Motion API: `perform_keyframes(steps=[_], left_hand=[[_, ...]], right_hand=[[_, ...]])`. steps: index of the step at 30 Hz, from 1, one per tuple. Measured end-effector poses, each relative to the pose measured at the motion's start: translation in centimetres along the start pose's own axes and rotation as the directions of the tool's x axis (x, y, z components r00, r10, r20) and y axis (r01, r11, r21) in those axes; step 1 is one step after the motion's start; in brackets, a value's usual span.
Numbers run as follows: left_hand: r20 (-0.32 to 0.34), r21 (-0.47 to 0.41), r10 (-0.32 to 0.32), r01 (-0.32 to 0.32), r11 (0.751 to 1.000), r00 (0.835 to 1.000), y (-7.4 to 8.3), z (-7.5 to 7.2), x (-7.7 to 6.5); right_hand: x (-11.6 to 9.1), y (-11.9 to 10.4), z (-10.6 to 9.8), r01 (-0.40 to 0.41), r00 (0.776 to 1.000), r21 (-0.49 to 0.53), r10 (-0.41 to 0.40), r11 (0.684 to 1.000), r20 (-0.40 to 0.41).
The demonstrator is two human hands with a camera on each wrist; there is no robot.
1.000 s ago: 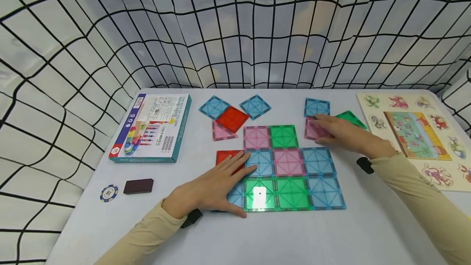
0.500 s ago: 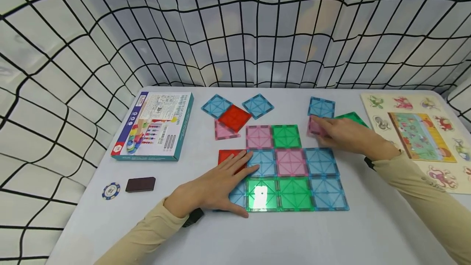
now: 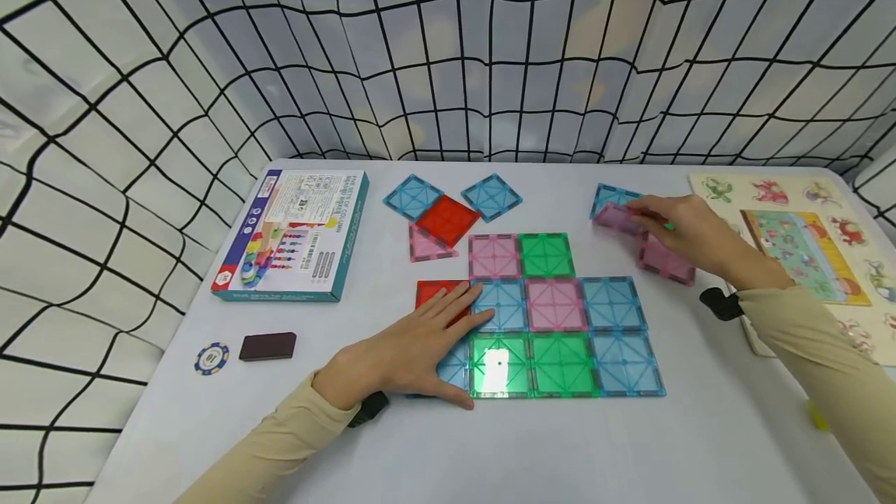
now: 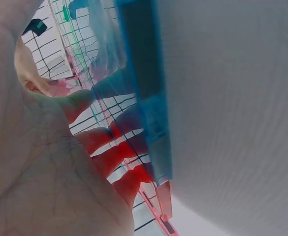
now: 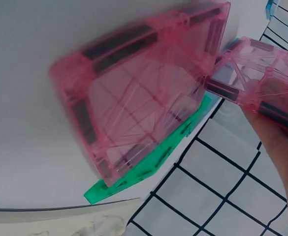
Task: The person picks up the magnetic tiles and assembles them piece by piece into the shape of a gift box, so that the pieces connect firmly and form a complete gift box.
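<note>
My left hand rests with spread fingers on the left side of a flat block of see-through magnetic tiles. Under or beside its fingers lie a red tile and a blue tile. The thumb and fingers of my right hand pinch a pink magnetic tile, lifted and tilted off the table. A second pink tile meets it at a corner and slants downward in the right wrist view. Behind them are a blue tile and a green tile, the latter mostly hidden in the head view.
Loose blue, red and pink tiles lie at the back, partly overlapping. On the left are a box, a dark block and a poker chip. A picture board lies right. Black netting stands behind the table.
My right hand has raised the pink tile from the table and drawn it rightward; a second pink tile now shows, attached to it. The left hand stays in place.
</note>
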State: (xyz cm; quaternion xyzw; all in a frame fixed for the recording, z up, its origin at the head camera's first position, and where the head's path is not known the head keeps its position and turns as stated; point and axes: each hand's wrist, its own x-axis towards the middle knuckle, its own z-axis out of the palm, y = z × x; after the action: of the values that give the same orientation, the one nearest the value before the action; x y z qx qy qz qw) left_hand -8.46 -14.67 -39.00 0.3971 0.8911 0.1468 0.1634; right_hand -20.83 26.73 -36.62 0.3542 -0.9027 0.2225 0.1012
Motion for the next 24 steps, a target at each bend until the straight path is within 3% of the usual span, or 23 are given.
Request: perform_keyframes(steps=[10,17,21,24], left_hand=[[0.022,0.009,-0.015,0.015,1.000,1.000,0.4,-0.3,0.1],[0.056,0.025,-0.059,0.058,0.998,0.997,0.8,-1.0,0.7],[-0.043,0.080,-0.035,0.038,0.996,0.998,1.1,-2.1,1.7],[-0.171,0.109,0.009,0.010,0.994,0.985,1.6,-3.0,3.5]], right_hand=[[-0.1,-0.4,-0.6,-0.016,0.999,0.040,0.018,0.999,-0.041],[-0.4,-1.6,-1.5,-0.023,0.996,0.031,0.025,0.999,-0.089],[-0.3,-2.8,-2.1,-0.001,0.989,0.040,0.007,0.999,-0.147],[-0.3,-3.7,-2.3,-0.002,0.984,0.057,0.012,0.998,-0.177]])
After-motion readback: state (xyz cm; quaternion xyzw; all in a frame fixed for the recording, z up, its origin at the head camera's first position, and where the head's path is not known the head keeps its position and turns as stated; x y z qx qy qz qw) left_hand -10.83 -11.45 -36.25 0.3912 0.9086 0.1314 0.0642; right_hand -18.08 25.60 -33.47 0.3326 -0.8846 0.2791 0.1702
